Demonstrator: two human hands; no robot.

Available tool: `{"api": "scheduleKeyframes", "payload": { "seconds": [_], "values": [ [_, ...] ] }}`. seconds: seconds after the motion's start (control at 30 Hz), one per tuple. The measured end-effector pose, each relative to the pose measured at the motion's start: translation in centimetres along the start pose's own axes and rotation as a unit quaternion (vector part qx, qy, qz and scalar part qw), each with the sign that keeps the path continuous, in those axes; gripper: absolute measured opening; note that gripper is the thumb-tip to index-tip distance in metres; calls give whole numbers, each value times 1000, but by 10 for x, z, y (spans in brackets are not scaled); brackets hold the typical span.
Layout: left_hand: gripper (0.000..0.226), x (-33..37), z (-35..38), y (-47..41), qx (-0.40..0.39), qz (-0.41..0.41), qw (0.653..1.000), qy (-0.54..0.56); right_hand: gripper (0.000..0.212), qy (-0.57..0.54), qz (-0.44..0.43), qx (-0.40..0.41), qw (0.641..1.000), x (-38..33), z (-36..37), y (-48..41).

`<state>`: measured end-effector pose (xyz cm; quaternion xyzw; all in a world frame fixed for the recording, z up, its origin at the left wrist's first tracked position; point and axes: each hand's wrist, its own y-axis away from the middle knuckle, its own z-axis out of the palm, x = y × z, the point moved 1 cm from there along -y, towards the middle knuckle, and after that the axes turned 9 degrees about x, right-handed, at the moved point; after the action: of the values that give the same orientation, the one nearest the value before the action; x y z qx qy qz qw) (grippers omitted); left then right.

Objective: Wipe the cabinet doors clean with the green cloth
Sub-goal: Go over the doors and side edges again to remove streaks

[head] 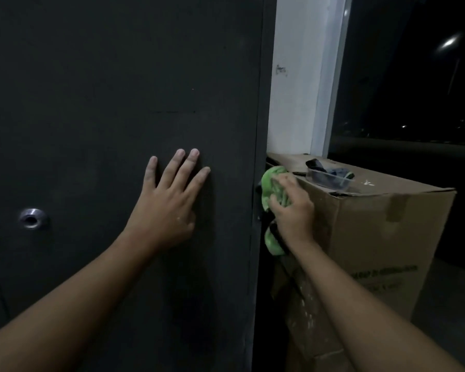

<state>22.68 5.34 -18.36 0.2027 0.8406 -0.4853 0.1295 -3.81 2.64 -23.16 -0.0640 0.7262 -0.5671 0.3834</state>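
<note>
Left hand [169, 208] flat on cabinet door [105, 103], cardboard box [373, 237] beside

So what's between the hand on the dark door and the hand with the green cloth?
In the head view, only bare dark cabinet door and its right edge lie between the flat left hand and the right hand gripping the green cloth.

Tall cardboard box [373, 237] beside white pillar [301, 76], clear plastic container [330, 179] on top holding dark items, dark window [414, 76]

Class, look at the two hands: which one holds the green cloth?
The right hand, by the cabinet's side edge, grips the green cloth. The left hand lies flat and empty on the door.
</note>
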Motion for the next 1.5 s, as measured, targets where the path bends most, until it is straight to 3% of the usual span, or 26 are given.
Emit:
{"api": "scheduleKeyframes", "payload": {
  "seconds": [0.07, 0.27, 0.47, 0.57, 0.63, 0.77, 0.93, 1.07, 1.17, 1.37, 1.43, 1.5],
  "values": [
    [90, 1, 1, 2, -4, -2, 1000, 5, 49, -23, 38, 21, 999, -7, 11, -5],
    [91, 3, 10, 21, 3, 18, 1000, 1, 52, 62, 47, 30, 996, 19, 30, 75],
    [84, -5, 8, 44, 10, 39, 999, 1, 33, 51, 115, 27, 992, 1, 34, 124],
    [81, -19, -3, 57, 0, 47, 998, -37, 38, -21, 57, 1, 998, -49, 57, 133],
    [81, -35, -15, 65, 6, 25, 998, -62, 48, -64, 30, 25, 997, -85, 77, 119],
    [75, -94, -49, 80, 50, -88, 994, -41, 49, -76, -57, 80, 992, -163, 112, 63],
    [68, -151, -79, 106, 85, -228, 970, 19, 42, -89, -267, 21, 959, -234, 164, 54],
    [66, -167, -73, 135, 80, -270, 959, 46, 32, -72, -377, 11, 924, -226, 183, 87],
    [65, -168, -60, 156, 59, -287, 954, 65, 33, -55, -458, -48, 886, -203, 178, 112],
    [76, -140, -35, 172, -9, -239, 967, 83, 35, -17, -585, -142, 798, -144, 153, 140],
    [77, -128, -29, 172, -12, -196, 977, 84, 37, 10, -596, -134, 791, -129, 141, 134],
    [75, -113, -20, 169, -20, -151, 985, 78, 36, 31, -568, -92, 817, -117, 128, 125]
  ]
}}
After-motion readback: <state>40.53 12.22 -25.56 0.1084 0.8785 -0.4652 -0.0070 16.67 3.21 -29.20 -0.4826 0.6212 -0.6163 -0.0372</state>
